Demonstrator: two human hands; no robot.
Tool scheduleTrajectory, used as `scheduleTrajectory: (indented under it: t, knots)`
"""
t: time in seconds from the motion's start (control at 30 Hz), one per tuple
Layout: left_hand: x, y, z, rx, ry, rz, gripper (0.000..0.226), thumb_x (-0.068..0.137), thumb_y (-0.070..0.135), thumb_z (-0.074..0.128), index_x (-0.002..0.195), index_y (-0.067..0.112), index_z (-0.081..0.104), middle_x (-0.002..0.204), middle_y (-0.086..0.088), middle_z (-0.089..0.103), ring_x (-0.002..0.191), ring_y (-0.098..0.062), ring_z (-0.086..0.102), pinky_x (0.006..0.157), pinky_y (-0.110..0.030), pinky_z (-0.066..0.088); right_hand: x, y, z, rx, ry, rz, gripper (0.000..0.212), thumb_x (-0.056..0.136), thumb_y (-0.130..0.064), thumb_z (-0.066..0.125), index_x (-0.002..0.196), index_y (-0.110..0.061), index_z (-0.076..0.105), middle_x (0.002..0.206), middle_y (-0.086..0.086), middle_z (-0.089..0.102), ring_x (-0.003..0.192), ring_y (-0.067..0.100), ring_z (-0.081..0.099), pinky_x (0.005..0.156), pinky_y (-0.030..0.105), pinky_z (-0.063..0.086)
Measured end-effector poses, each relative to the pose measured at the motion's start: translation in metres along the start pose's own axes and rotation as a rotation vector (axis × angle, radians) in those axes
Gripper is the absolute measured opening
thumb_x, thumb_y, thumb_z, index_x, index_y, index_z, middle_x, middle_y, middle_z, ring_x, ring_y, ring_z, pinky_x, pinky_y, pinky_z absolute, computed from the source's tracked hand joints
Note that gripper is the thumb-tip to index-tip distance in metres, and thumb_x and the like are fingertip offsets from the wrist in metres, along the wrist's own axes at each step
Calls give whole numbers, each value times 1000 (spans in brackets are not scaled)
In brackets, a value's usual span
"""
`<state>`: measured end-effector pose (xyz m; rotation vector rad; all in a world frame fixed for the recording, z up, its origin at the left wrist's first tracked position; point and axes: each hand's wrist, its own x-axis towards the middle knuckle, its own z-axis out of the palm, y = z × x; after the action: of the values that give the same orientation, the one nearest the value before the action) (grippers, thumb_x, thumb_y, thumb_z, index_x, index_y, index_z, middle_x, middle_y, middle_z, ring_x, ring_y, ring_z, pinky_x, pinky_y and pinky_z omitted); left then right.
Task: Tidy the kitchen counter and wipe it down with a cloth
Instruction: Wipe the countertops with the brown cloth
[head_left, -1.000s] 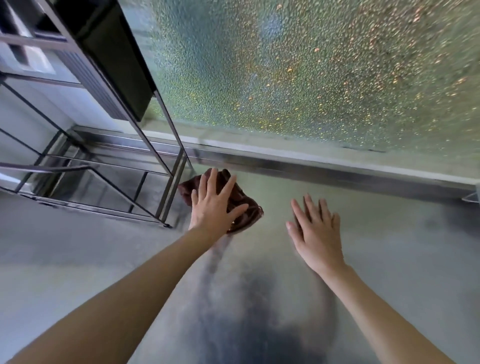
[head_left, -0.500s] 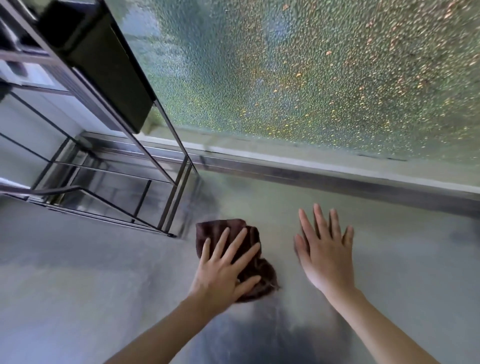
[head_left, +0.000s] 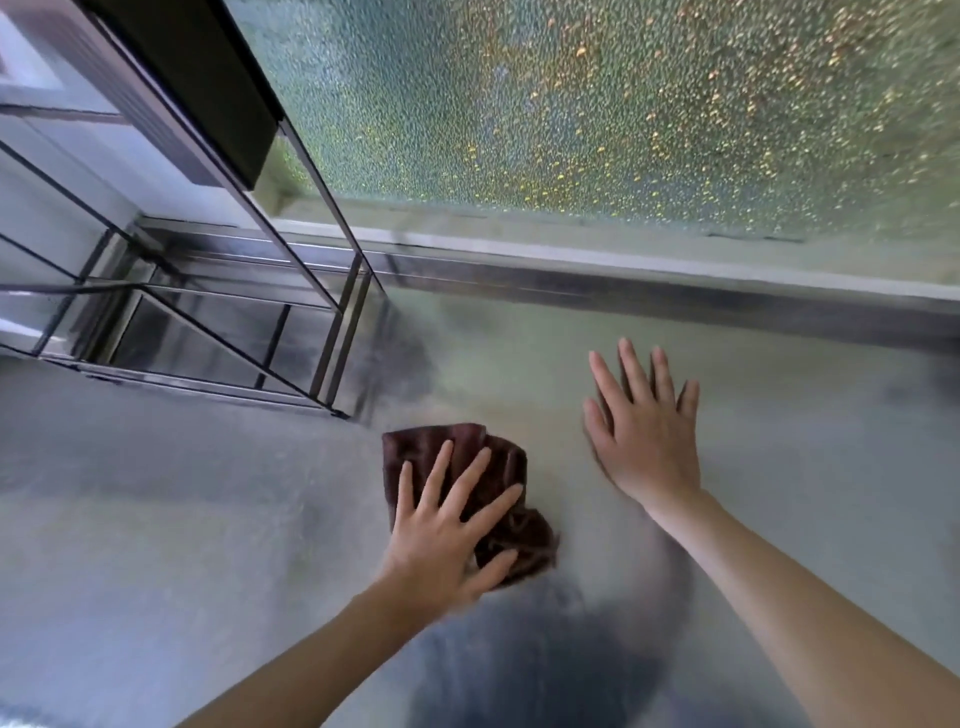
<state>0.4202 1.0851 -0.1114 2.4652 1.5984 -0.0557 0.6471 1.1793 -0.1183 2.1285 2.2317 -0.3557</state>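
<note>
The brushed stainless-steel counter (head_left: 156, 519) fills the lower two thirds of the frame, bare apart from a dull reflection at bottom centre, so the step in hand looks like wiping rather than tidying. Along the top runs a pebbled, frosted glass window (head_left: 623, 104) above a steel upstand, and in the upper left stands a thin-barred metal wire rack (head_left: 332, 322), its nearest foot just up-left of the cloth. The right hand (head_left: 644, 431), right of centre, lies flat and spread on the steel, holding nothing; it serves best as a brace. The left hand (head_left: 447, 525), at centre, presses open-palmed with fingers fanned on the crumpled dark brown cloth (head_left: 498, 488), pinning it to the counter rather than clutching it. To wipe well, I would keep that flat, even pressure, spread the bunched cloth wider, and overlap the passes. Near the rack's foot and the back edge, work the cloth into the corner, where grime probably gathers.
</note>
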Motion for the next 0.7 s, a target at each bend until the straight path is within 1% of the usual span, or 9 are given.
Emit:
scheduleTrajectory:
  t: [0.07, 0.13, 0.17, 0.23, 0.3, 0.37, 0.53, 0.63, 0.7]
  knots:
    - [-30, 3, 9, 61, 1, 188, 59, 79, 65, 40, 134, 43, 38, 147, 0, 36, 135, -36, 23, 96, -69, 27, -1, 0, -1, 16, 9, -3, 52, 96, -49, 19, 147, -36, 17, 158, -1, 11, 145, 31, 6, 112, 59, 7]
    - [-27, -8, 11, 100, 18, 274, 60, 79, 67, 37, 134, 43, 36, 147, 2, 34, 135, -34, 24, 95, -69, 27, -2, 0, -1, 18, 4, 2, 52, 97, -48, 21, 147, -37, 16, 158, -2, 9, 146, 30, 4, 113, 57, 5]
    - [-18, -13, 10, 97, 22, 241, 60, 78, 67, 37, 134, 43, 37, 147, 2, 35, 135, -34, 25, 95, -69, 30, -2, 0, -1, 18, 1, 6, 52, 97, -48, 22, 147, -37, 16, 159, -3, 9, 146, 29, 3, 113, 56, 4]
    - [7, -17, 4, 42, 27, 15, 60, 77, 65, 37, 133, 42, 39, 146, 1, 39, 135, -34, 29, 94, -69, 33, -2, -1, -1, 13, 4, 9, 51, 98, -46, 24, 147, -35, 17, 159, -2, 9, 146, 29, 3, 113, 55, 5]
    - [23, -12, -4, -47, 13, -245, 59, 79, 61, 35, 134, 39, 39, 148, -1, 38, 136, -36, 30, 99, -68, 26, -4, -2, -4, 9, 26, 7, 51, 99, -43, 25, 148, -31, 19, 158, 1, 12, 145, 30, 6, 114, 55, 6]
    - [18, -2, -5, -94, 10, -333, 57, 82, 58, 34, 135, 37, 39, 149, -3, 35, 137, -37, 28, 102, -66, 21, -14, -7, -8, 45, 48, 34, 51, 100, -40, 24, 148, -26, 19, 158, 4, 14, 145, 31, 7, 114, 53, 6]
    - [-63, 7, 8, 26, -39, -23, 57, 81, 59, 39, 135, 40, 38, 147, -2, 38, 135, -36, 31, 99, -65, 31, -83, -44, 7, 97, 4, 85, 53, 97, -38, 23, 147, -20, 26, 156, 9, 21, 143, 33, 17, 113, 53, 15]
    - [-119, -1, 19, 63, -40, 32, 60, 81, 62, 38, 136, 39, 36, 147, -1, 37, 136, -34, 23, 100, -64, 26, -153, -67, 26, 80, -24, 110, 54, 95, -39, 22, 142, -18, 38, 150, 11, 34, 138, 36, 31, 106, 57, 28]
    - [-143, -7, 19, 74, -71, 48, 61, 82, 64, 34, 137, 40, 34, 147, 0, 36, 136, -32, 21, 99, -65, 27, -198, -83, 35, 55, -81, 79, 55, 98, -42, 14, 141, -20, 40, 149, 11, 36, 137, 36, 33, 106, 57, 26]
